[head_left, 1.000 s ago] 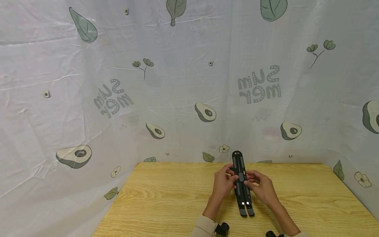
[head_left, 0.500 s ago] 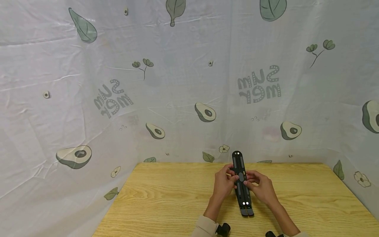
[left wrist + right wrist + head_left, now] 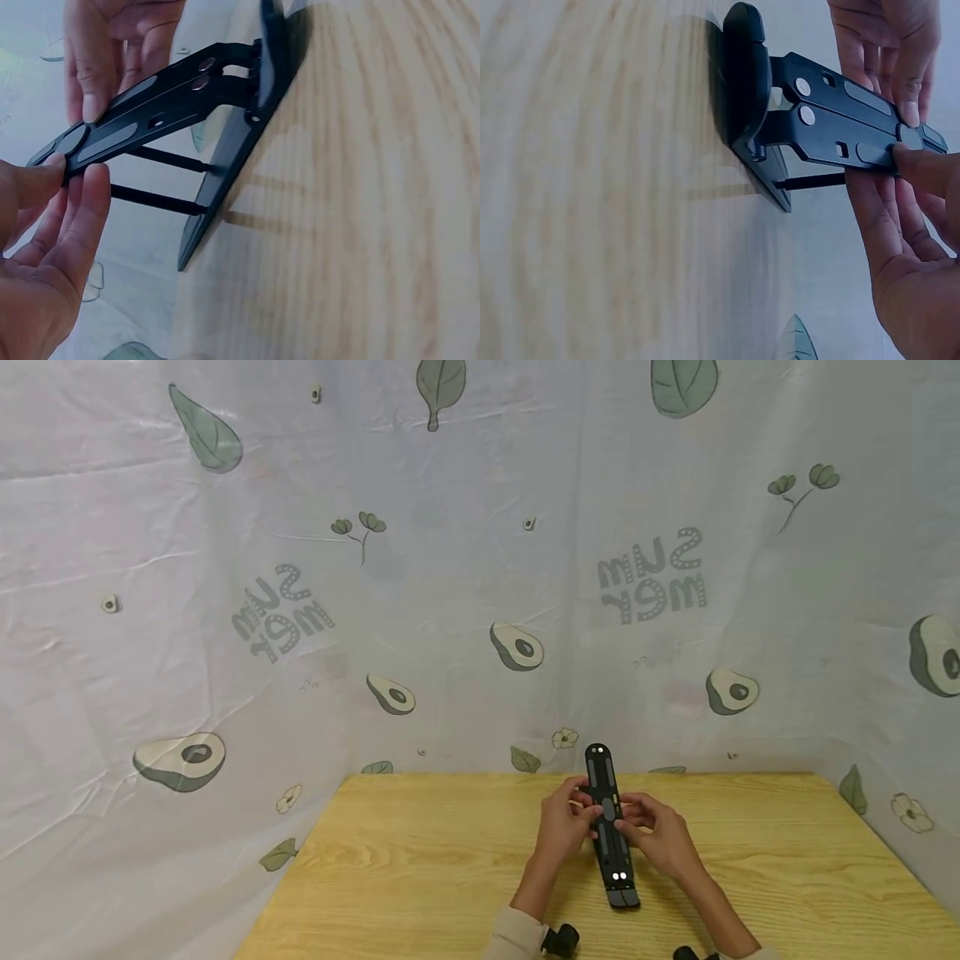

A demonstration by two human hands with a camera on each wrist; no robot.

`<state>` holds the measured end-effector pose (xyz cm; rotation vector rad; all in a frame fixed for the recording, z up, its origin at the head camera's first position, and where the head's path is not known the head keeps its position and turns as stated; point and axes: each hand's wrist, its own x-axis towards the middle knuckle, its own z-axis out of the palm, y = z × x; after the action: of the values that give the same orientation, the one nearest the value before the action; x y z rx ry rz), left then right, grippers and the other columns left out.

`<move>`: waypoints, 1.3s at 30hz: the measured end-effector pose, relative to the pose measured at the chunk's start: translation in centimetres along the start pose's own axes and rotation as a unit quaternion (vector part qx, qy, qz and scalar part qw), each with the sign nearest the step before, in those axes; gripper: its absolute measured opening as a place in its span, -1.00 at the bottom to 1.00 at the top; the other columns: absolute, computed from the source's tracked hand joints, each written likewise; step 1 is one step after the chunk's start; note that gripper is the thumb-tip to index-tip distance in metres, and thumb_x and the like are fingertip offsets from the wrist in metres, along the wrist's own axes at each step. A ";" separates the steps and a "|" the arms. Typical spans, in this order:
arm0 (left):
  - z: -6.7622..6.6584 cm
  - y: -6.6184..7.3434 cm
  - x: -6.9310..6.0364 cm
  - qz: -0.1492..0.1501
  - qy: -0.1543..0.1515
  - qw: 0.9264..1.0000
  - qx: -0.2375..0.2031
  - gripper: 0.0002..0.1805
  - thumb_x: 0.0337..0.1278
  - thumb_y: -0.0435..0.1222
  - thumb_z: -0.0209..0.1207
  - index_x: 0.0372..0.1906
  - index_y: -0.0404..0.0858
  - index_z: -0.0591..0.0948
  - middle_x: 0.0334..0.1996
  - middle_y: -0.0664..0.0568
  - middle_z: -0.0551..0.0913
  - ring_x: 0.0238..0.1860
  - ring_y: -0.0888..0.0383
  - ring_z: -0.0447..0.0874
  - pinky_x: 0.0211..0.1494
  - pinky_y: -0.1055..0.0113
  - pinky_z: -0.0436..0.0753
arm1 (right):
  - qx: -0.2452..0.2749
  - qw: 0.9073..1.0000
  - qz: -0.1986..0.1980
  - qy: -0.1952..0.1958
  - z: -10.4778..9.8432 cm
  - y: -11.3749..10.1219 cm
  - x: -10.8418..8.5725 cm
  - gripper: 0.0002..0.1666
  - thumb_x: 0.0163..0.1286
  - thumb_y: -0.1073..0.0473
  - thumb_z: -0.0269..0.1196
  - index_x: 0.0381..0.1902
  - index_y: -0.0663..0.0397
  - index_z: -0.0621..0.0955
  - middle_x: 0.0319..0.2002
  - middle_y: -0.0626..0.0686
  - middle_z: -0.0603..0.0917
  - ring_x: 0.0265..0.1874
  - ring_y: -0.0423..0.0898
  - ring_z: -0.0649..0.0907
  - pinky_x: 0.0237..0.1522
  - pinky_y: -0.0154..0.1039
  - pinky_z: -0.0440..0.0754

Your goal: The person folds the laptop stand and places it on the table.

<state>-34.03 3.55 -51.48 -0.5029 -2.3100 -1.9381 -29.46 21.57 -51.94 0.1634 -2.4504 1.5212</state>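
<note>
A black foldable laptop stand (image 3: 611,860) stands on the wooden table, its two long arms lying side by side. Grey pads (image 3: 120,142) line its upper face, and thin struts (image 3: 161,196) join the raised top to the base (image 3: 217,187) below. My left hand (image 3: 562,822) pinches the left arm near the middle, thumb on top and fingers beneath. On the opposite side, my right hand (image 3: 662,837) pinches the right arm the same way. The front hooks (image 3: 746,75) of the stand sit close together in the right wrist view.
The light wood table (image 3: 420,860) spreads out to both sides of the stand. Behind it hangs a pale curtain (image 3: 450,568) printed with avocados and leaves. Black wrist mounts (image 3: 561,940) sit at the sleeves.
The stand's two arms have drawn together, and the narrow gap between them has closed. Both hands keep their hold in nearly the same place. The head view has shifted slightly.
</note>
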 end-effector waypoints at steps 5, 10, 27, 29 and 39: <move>-0.6 0.3 0.4 0.008 -0.021 1.000 0.003 -0.51 0.29 -0.55 0.38 0.29 -0.29 0.62 -0.23 -0.03 0.70 -0.44 0.36 0.65 -0.34 -0.09 0.85 | 0.013 0.999 0.015 -0.027 0.0 0.2 -0.5 -0.39 0.42 0.41 0.42 0.40 0.27 0.56 -0.01 0.22 0.80 -0.13 -0.03 0.83 -0.22 -0.36 0.78; -1.2 1.0 1.3 0.030 -0.034 0.999 0.016 -0.55 0.36 -0.51 0.33 0.30 -0.32 0.62 -0.21 -0.14 0.75 -0.42 0.11 0.78 -0.34 -0.15 0.84 | 0.019 0.999 0.024 -0.038 -0.2 0.4 -1.1 -0.37 0.39 0.41 0.43 0.39 0.31 0.56 -0.04 0.20 0.79 -0.16 -0.07 0.81 -0.23 -0.32 0.81; -2.7 2.8 5.1 0.012 -0.058 0.998 0.009 -0.53 0.43 -0.54 0.24 0.38 -0.30 0.59 -0.17 -0.10 0.68 -0.35 0.11 0.77 -0.26 0.02 0.89 | -0.010 0.995 0.035 -0.096 -0.8 -0.2 -2.4 -0.51 0.34 0.51 0.38 0.23 0.38 0.61 -0.16 0.11 0.76 -0.21 -0.06 0.76 -0.29 -0.28 0.80; -2.7 3.0 5.3 0.004 -0.056 0.998 0.007 -0.56 0.42 -0.54 0.25 0.33 -0.27 0.62 -0.18 -0.09 0.68 -0.36 0.11 0.77 -0.27 0.04 0.89 | 0.003 0.994 0.039 -0.100 -0.8 -0.3 -2.5 -0.52 0.35 0.53 0.36 0.22 0.41 0.60 -0.17 0.13 0.75 -0.21 -0.02 0.77 -0.33 -0.25 0.82; -2.7 3.2 5.7 -0.011 -0.088 0.996 -0.004 -0.60 0.41 -0.56 0.26 0.25 -0.23 0.65 -0.17 -0.10 0.70 -0.39 0.17 0.71 -0.36 0.27 0.84 | 0.020 0.992 0.065 -0.104 -0.4 -0.6 -3.0 -0.53 0.27 0.55 0.32 0.15 0.39 0.59 -0.20 0.15 0.73 -0.24 -0.01 0.77 -0.36 -0.21 0.84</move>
<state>-38.85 2.48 -46.42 -0.6776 -2.4213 -1.9897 -26.35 21.58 -52.06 0.1825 -2.6389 1.6858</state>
